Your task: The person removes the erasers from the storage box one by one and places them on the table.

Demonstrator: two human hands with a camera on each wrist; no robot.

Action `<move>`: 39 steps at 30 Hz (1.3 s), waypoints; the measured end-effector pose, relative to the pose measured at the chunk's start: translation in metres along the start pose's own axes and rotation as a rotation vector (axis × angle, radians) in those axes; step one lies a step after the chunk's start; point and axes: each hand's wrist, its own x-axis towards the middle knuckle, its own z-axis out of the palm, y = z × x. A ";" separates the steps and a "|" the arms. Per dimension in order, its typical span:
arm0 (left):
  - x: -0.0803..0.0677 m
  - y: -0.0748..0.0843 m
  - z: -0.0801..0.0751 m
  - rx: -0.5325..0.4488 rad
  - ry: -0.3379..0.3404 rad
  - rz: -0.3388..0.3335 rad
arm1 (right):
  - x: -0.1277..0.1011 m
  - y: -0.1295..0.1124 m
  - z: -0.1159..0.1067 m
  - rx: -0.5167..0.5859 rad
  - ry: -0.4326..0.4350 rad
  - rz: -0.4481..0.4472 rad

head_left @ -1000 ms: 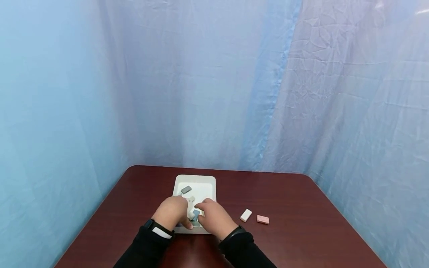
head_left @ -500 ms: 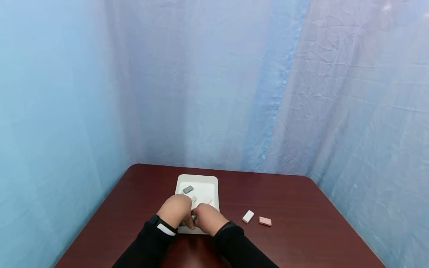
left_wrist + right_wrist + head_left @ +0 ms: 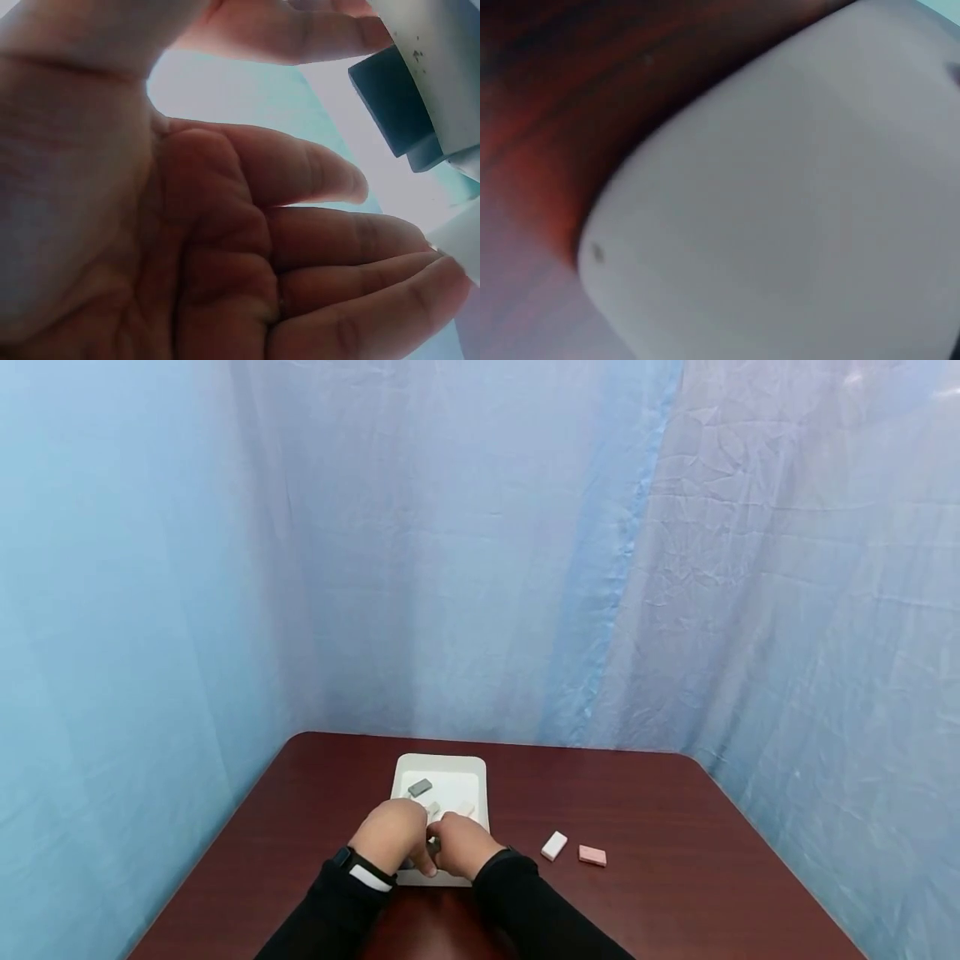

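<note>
Hands [image 3: 427, 842] closer together over tray [image 3: 476, 768]

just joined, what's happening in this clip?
A person in dark sleeves has both hands over the near end of a white tray on a dark red table. The left hand and right hand meet over small blocks there; what either holds is hidden. The left wrist view shows a dark block by the fingertips. A grey block lies at the tray's far end. A white block and a pink block lie on the table to the right.
</note>
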 end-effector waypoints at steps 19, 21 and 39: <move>0.003 -0.001 0.005 0.035 -0.002 0.021 | -0.011 0.001 0.000 0.087 0.030 0.064; 0.002 -0.001 0.004 0.023 -0.002 0.017 | -0.011 -0.001 0.000 0.093 0.012 0.064; 0.001 -0.001 0.003 0.024 0.008 0.013 | -0.021 -0.001 -0.003 0.142 0.042 -0.021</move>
